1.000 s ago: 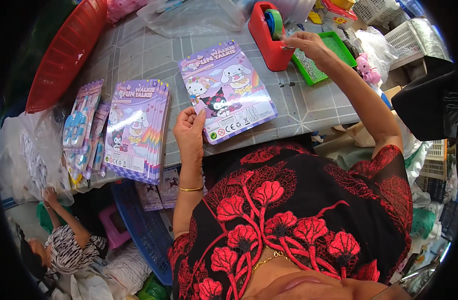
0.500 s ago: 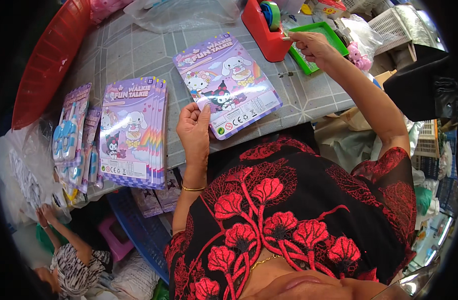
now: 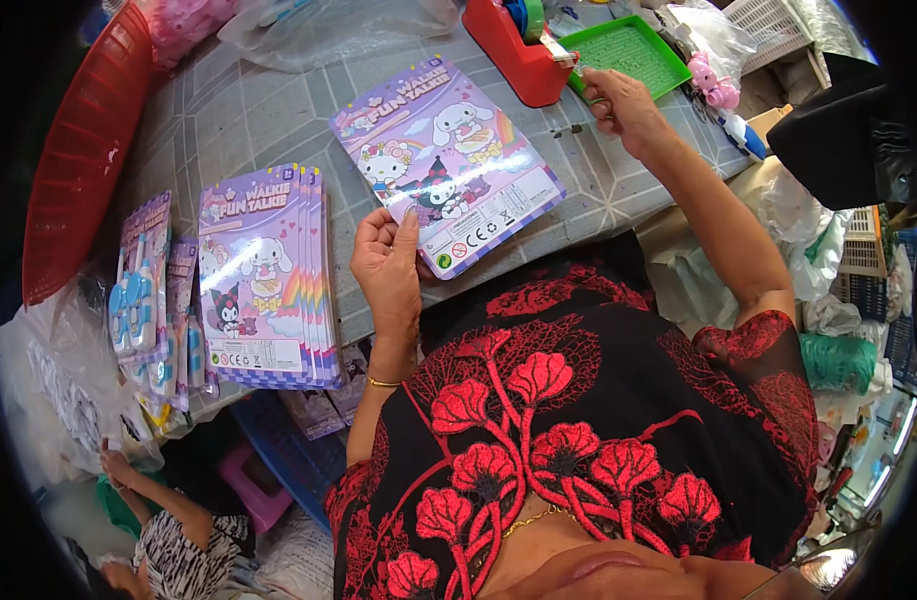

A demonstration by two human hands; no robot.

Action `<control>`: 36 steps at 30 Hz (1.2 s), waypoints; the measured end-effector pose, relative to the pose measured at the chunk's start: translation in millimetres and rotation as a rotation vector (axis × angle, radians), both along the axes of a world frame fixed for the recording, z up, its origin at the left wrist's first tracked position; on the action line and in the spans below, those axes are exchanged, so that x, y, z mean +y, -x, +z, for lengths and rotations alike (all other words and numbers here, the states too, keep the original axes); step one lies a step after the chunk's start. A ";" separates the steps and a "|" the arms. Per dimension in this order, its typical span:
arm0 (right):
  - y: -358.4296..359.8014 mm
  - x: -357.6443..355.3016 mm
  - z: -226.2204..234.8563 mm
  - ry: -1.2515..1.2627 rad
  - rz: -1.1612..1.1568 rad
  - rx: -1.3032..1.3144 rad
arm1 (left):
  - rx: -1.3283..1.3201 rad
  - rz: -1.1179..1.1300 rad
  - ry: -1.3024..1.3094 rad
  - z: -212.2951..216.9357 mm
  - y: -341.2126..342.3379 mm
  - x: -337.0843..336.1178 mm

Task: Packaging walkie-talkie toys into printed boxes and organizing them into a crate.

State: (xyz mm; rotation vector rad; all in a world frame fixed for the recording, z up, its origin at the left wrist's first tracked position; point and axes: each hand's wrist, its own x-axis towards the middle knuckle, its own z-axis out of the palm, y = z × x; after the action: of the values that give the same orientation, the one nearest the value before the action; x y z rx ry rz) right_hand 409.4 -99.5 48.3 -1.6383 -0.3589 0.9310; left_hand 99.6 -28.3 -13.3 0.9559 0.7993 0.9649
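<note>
Near: our left hand [image 3: 386, 248], fingers grasping the lower-left edge of a purple cartoon card [image 3: 468, 155] lying on the table [image 3: 613, 205] | Left: overlapping similar cards [image 3: 258, 275] | Beyond: our right hand [image 3: 623, 108], fingers pinching clear tape [image 3: 558, 48] at a red dispenser [image 3: 508, 60] | Farthest: green tray [image 3: 661, 48]

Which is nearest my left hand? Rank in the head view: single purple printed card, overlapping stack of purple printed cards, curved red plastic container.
1. Single card: touching the left hand.
2. Card stack: to its left.
3. Red container: farther, upper left.
</note>
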 end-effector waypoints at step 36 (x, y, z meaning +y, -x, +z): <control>17.9 14.8 -22.2 -0.322 -0.048 0.108 | 0.056 0.046 -0.017 0.9 3.3 -5.5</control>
State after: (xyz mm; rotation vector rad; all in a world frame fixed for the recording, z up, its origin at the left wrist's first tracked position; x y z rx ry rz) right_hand 391.5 -84.7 26.1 -1.2924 -0.3730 0.8718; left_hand 96.3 -33.8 -12.3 0.9866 0.8639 0.9900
